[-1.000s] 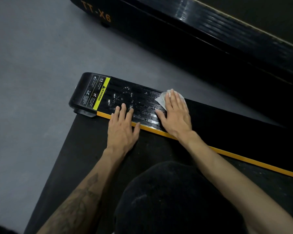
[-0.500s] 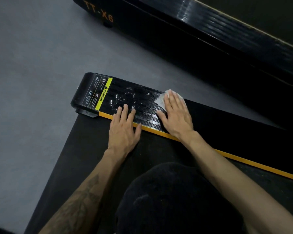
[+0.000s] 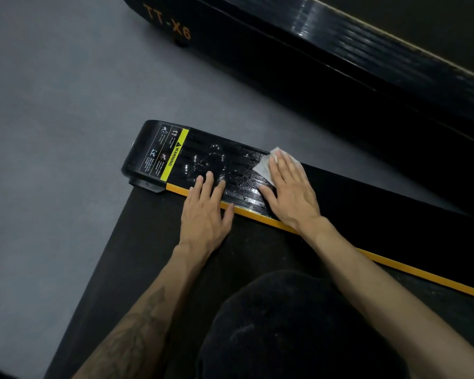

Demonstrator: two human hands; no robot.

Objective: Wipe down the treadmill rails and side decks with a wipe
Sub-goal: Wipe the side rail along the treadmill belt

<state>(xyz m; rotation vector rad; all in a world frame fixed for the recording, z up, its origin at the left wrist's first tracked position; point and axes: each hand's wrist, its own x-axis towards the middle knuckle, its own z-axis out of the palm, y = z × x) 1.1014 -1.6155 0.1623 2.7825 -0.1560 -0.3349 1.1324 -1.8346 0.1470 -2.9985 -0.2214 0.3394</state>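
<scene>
A black ribbed side deck (image 3: 230,162) runs along the treadmill, wet and streaked, with a yellow warning label (image 3: 175,154) at its end and an orange strip (image 3: 394,265) along its inner edge. My right hand (image 3: 290,190) lies flat on a white wipe (image 3: 264,165) and presses it onto the deck. My left hand (image 3: 205,214) rests flat, palm on the black belt (image 3: 148,255), fingertips over the orange strip onto the deck.
Grey floor (image 3: 52,132) lies to the left and beyond the deck. A second black treadmill marked TT-X6 (image 3: 285,50) runs across the top. My dark-clothed knee (image 3: 285,329) fills the lower middle.
My right hand with the wipe has shifted very slightly rightward along the deck. My left hand has stayed planted.
</scene>
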